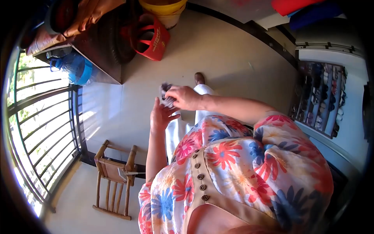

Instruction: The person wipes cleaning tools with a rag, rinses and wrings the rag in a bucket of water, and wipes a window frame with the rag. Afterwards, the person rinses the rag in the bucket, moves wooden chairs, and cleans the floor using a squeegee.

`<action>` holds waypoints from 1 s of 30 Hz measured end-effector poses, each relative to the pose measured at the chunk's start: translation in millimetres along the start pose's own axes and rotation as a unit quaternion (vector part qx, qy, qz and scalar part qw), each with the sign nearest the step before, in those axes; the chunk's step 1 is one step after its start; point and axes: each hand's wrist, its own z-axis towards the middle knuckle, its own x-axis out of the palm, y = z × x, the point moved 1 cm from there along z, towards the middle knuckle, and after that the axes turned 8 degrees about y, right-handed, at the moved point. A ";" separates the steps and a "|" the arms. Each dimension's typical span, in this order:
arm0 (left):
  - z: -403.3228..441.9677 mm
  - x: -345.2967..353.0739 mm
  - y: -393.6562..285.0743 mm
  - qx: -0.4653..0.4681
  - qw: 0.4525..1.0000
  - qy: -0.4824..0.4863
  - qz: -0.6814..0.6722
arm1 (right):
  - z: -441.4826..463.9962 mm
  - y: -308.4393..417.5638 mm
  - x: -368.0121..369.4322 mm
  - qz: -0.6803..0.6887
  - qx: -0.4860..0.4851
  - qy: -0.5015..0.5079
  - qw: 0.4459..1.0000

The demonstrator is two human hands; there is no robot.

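Observation:
A small crumpled grey-purple cloth (pixel 167 100) is bunched in front of my lap, darker at its upper end. My right hand (pixel 185 97) is closed on it from the right, fingers bent over the fabric. Just below and to the left, my left hand (pixel 160 116) is open, its thumb pointing up and its fingers spread toward the cloth. Whether the left fingers touch the fabric I cannot tell. Part of the cloth is hidden behind my right fingers.
A wooden stool (pixel 113 177) stands at lower left, near the barred window (pixel 43 113). Upper left are a blue-banded water bottle (pixel 78 70), a red bag (pixel 154 41) and a yellow bucket (pixel 165 9). A rack of shoes (pixel 323 97) is at right.

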 end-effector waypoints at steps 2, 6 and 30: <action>-10.5 -30.4 6.4 0.051 0.981 0.060 -0.175 | 3.0 29.5 37.9 0.028 -0.011 0.056 0.998; -27.5 -87.5 4.1 0.051 0.970 0.129 -0.201 | 2.9 60.1 74.7 0.067 -0.062 0.103 0.990; -182.3 -110.8 -111.1 0.267 0.960 0.016 -0.080 | 202.9 136.8 79.7 0.295 0.133 0.317 0.892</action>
